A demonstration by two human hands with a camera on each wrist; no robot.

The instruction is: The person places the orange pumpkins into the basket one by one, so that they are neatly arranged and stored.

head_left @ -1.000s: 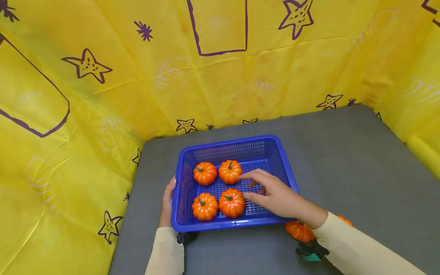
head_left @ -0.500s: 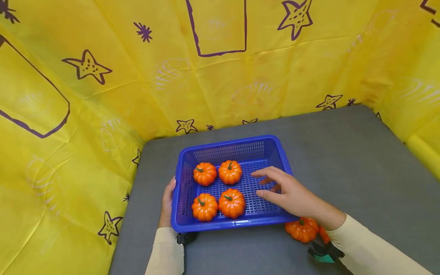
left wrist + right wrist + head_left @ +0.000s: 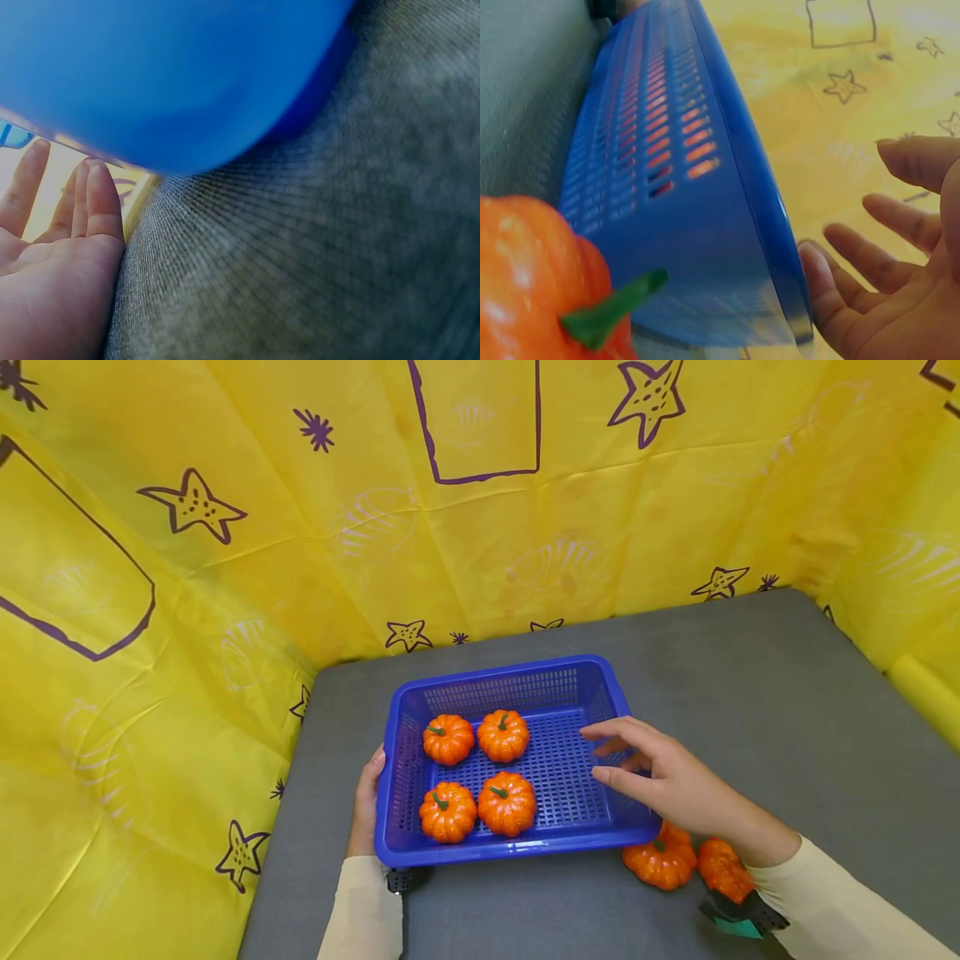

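A blue plastic basket (image 3: 517,850) with slotted walls stands on the grey table. Several small orange pumpkins with green stems sit in its left half, among them a front pumpkin (image 3: 507,803) and a back pumpkin (image 3: 503,735). My left hand (image 3: 366,802) touches the basket's left side; the left wrist view shows its fingers (image 3: 103,199) nearly straight against the rim. Over the basket's right edge hovers my right hand (image 3: 667,777), fingers spread and holding nothing. In the right wrist view that hand (image 3: 907,292) appears beside the basket's rim (image 3: 761,195).
Outside the basket's front right corner lie a smooth orange pumpkin (image 3: 663,858) and a bumpy orange one (image 3: 724,870), partly behind the right wrist. Yellow cloth (image 3: 465,568) with starfish drawings hangs around the grey table (image 3: 750,718).
My right hand has drawn back to the right, from beside the pumpkins to the basket's right edge, uncovering the bumpy pumpkin. The left hand, basket and pumpkins stay put.
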